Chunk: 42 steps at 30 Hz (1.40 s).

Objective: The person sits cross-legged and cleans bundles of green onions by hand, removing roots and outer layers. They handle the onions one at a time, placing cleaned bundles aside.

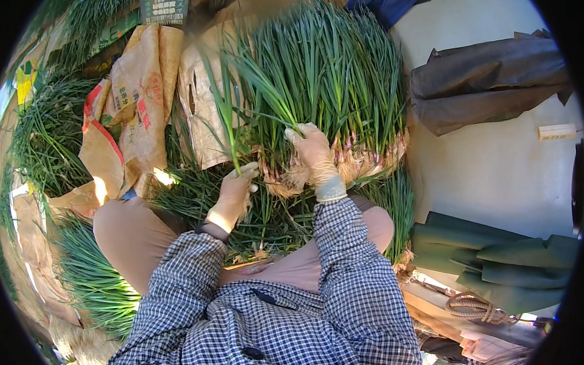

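My left hand (233,192), in a thin pale glove, grips a few green leafy stalks (229,129) that rise from its fingers; their lower ends are hidden by the hand. In my right hand (314,152), gloved too, is a small bunch of long green leaves (275,99) slanting up to the left. Just beyond it stands a thick mass of scallion-like plants (325,63), with pinkish bases and pale stringy roots (355,160). Below both hands, between my knees, loose green stalks (271,225) lie scattered.
Printed woven sacks (145,90) and a worn pale sheet (203,102) lie left of the mass. More greens (52,130) cover the far left, with another bundle (96,272) beside my left knee. On the right are a dark cloth (488,78), green sheeting (492,262) and coiled rope (476,307).
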Motion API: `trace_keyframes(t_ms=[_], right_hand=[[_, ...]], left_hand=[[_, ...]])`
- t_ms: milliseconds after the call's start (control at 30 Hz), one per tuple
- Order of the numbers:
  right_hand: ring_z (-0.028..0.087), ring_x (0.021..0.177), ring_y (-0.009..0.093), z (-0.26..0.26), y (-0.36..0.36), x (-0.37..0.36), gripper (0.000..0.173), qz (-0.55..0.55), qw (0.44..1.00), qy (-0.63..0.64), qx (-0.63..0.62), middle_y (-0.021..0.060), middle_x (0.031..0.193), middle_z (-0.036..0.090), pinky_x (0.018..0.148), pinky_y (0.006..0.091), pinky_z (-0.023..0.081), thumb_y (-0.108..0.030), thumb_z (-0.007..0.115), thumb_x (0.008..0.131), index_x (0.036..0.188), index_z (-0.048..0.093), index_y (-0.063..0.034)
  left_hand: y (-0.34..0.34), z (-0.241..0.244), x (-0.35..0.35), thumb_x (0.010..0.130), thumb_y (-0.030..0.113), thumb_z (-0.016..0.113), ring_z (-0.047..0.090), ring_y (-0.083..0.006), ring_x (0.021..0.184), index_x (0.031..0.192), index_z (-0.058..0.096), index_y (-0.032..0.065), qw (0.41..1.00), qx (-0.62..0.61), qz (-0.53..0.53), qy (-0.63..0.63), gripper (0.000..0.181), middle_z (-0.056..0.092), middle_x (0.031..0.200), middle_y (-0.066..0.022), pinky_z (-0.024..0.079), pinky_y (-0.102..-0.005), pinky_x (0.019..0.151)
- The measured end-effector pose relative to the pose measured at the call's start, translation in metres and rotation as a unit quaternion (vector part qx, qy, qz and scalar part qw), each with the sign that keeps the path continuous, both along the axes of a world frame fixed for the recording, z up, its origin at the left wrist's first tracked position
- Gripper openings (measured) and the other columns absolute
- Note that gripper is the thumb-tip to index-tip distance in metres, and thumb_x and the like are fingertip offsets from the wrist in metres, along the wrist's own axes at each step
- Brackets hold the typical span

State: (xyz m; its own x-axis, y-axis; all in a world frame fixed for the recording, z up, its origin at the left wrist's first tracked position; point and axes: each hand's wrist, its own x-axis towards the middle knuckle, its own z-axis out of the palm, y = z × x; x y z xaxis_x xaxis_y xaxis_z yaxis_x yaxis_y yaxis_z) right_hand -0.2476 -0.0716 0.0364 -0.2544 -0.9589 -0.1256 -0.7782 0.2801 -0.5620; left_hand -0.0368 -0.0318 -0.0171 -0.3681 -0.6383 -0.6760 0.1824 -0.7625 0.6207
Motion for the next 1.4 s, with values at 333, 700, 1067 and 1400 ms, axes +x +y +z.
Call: trace_keyframes(t_ms=[333,700,1067,1400], right_hand=[[0.064,0.066,0.02,0.029,-0.01,-0.003,0.05,-0.017,0.98,0.189,0.067,0.0084,0.078,0.066,0.06,0.036,0.053,-0.051,0.057,0.086,0.109,0.059,-0.0068],[0.066,0.078,0.031,-0.007,-0.033,-0.005,0.047,-0.008,0.957,0.246,0.152,0.0181,0.084,0.067,0.071,0.0402,0.054,-0.033,0.065,0.081,0.11,0.055,0.0032],[0.052,0.065,0.012,0.037,-0.023,-0.009,0.035,-0.01,0.95,-0.283,0.133,0.006,0.081,0.06,0.06,0.0247,0.048,-0.02,0.061,0.087,0.112,0.056,0.0032],[0.055,0.059,0.012,0.021,-0.005,0.032,0.03,-0.152,0.871,-0.464,0.055,0.0044,0.073,0.059,0.054,0.0221,0.048,-0.02,0.05,0.092,0.109,0.056,0.0037]], left_hand=[[-0.027,-0.036,-0.051,0.084,0.03,0.063,0.063,-0.0245,0.073,0.096,0.066,0.0064,0.954,-0.104,-0.112,-0.26,0.027,0.066,0.081,-0.0114,0.047,-0.036,0.07],[-0.016,0.042,0.004,0.091,0.019,0.055,0.036,-0.007,0.047,0.09,0.066,0.0069,0.986,-0.074,0.142,0.036,0.016,0.046,0.058,0.0035,0.028,-0.0206,0.044],[-0.006,0.012,-0.022,0.097,0.021,0.049,0.057,-0.0123,0.081,0.123,0.054,0.0036,0.982,0.05,0.092,0.157,0.032,0.06,0.101,-0.0062,0.048,-0.0256,0.067],[-0.017,0.014,-0.028,0.091,0.015,0.058,0.061,-0.0164,0.078,0.103,0.062,-0.0009,0.958,0.082,0.113,0.249,0.02,0.065,0.088,-0.0058,0.05,-0.0283,0.071]])
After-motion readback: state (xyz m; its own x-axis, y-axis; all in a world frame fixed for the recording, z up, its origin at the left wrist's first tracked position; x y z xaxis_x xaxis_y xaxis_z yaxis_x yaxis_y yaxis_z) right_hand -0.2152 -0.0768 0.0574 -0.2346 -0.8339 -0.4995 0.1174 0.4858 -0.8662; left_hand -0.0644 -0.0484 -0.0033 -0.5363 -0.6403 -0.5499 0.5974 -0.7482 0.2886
